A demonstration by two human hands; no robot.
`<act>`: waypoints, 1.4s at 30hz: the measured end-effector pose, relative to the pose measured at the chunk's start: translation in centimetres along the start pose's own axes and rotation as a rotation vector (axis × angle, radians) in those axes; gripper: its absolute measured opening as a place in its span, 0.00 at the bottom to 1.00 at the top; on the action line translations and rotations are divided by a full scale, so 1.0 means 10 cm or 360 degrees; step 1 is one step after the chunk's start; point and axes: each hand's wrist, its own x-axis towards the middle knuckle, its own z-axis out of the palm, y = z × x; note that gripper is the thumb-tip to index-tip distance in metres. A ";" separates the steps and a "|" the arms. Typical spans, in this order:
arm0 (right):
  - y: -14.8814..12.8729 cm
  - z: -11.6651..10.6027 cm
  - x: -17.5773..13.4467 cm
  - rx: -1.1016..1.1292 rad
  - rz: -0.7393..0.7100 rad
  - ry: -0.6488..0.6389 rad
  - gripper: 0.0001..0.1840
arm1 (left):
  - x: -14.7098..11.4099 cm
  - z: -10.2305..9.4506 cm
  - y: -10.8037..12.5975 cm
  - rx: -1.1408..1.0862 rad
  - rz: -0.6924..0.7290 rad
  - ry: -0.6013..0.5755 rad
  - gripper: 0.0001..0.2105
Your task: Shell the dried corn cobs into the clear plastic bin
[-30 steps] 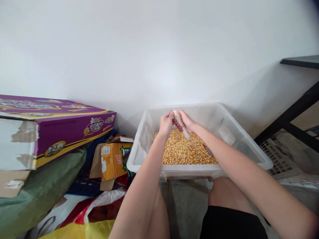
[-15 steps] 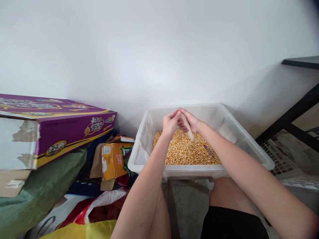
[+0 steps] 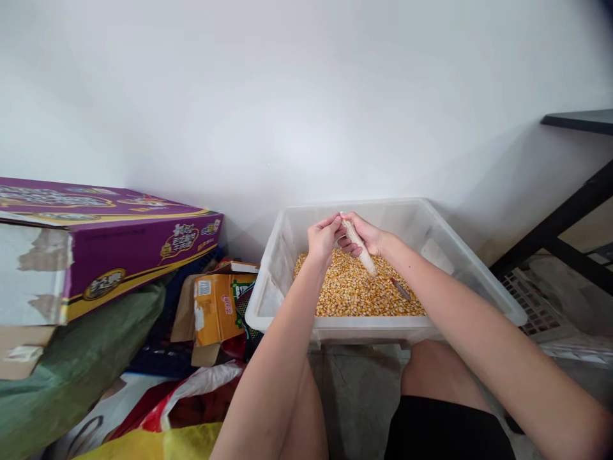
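Observation:
A pale, mostly bare corn cob (image 3: 360, 246) slants down between my hands, above the loose kernels. My left hand (image 3: 325, 237) is closed, its thumb and fingers at the cob's upper end. Wrapped round the upper part of the cob is my right hand (image 3: 366, 234), with its fingertips showing on the near side. Yellow corn kernels (image 3: 352, 297) cover the bottom of a white plastic tub (image 3: 376, 324). On the kernels lies a slim tool (image 3: 400, 289) with a reddish end and a greyish body, its kind unclear.
To the left stands a purple carton (image 3: 143, 255) on a green bag (image 3: 96, 358), with a torn orange box (image 3: 218, 310) beside the tub. A black-framed rack (image 3: 560, 243) rises at the right. Behind the tub is a white wall (image 3: 306, 102).
My hands have shifted slightly left and the cob has turned a little, its lower end now a bit lower and further right. Both hands still hold it.

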 end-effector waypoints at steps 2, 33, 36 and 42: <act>0.00 -0.02 -0.01 0.0009 0.0016 -0.0031 0.21 | -0.02 0.01 0.01 -0.0045 -0.0042 0.0025 0.06; -0.04 -0.17 -0.06 -0.0415 -0.0428 0.0328 0.28 | 0.02 -0.13 0.13 0.0677 0.0111 0.0020 0.12; -0.07 -0.14 -0.07 -0.0396 -0.0467 0.0446 0.23 | 0.03 -0.14 0.12 0.0894 0.0258 -0.0148 0.13; -0.05 -0.06 -0.02 -0.0405 -0.0481 0.0349 0.23 | 0.08 -0.14 0.06 0.0854 0.0396 -0.0300 0.13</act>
